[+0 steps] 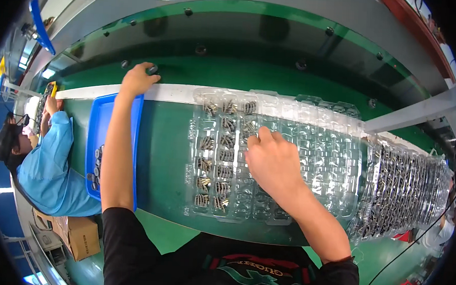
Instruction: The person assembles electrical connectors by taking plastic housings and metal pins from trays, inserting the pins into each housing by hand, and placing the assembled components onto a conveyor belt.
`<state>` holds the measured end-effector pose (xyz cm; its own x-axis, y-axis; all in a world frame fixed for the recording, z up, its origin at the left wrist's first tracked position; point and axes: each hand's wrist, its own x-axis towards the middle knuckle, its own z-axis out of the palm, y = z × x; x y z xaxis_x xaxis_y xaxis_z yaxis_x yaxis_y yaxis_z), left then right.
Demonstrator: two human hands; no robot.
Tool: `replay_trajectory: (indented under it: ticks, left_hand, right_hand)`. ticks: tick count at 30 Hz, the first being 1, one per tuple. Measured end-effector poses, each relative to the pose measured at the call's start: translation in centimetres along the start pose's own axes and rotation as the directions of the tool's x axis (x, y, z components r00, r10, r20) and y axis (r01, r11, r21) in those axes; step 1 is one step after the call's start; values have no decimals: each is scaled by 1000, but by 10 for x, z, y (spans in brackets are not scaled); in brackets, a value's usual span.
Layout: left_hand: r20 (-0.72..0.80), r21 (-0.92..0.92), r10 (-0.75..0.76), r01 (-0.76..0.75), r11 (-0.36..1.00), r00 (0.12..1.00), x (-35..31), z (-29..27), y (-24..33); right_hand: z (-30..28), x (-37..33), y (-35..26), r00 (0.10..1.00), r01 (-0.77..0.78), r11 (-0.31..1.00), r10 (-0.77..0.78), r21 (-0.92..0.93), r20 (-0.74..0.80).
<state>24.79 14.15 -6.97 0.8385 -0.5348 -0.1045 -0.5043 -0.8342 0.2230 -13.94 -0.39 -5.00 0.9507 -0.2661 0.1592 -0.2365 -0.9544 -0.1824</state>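
One small dark part (pixel 153 70) sits pinched in our left hand (pixel 136 80), its fingers barely parted, over the green strip (pixel 221 70) beyond the blue bin (pixel 92 130). Our right hand (pixel 274 158) curls its fingers over the clear tray (pixel 241 201), beside small metal parts (pixel 226 155); we cannot tell their gap or hold.

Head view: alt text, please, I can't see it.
The wearer's right hand is over clear plastic trays partly filled with small metal parts; the left hand is at a small dark part above a green surface. A blue bin with grey parts and a co-worker are at left; densely packed trays at right.
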Motion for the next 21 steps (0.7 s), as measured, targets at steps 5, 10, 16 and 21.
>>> replay_trajectory:
  ticks: [5, 10, 16, 21]
  left_hand:
    - [-315, 24, 121, -120, 993, 941, 6, 25, -15]
    - [-319, -222, 198, -276, 935, 927, -7, 17, -4]
    - [-69, -874, 42, -81, 478, 997, -91, -8, 56]
    - [178, -981, 159, 162, 108, 971, -173, 0, 120]
  right_hand:
    - [0, 3, -6, 995, 20, 988, -5, 150, -101]
    - [-8, -12, -4, 984, -44, 880, 121, 473, -132]
    - [-21, -22, 4, 967, -1, 632, 197, 775, -159]
    - [-20, -24, 14, 963, 39, 533, 206, 845, -175]
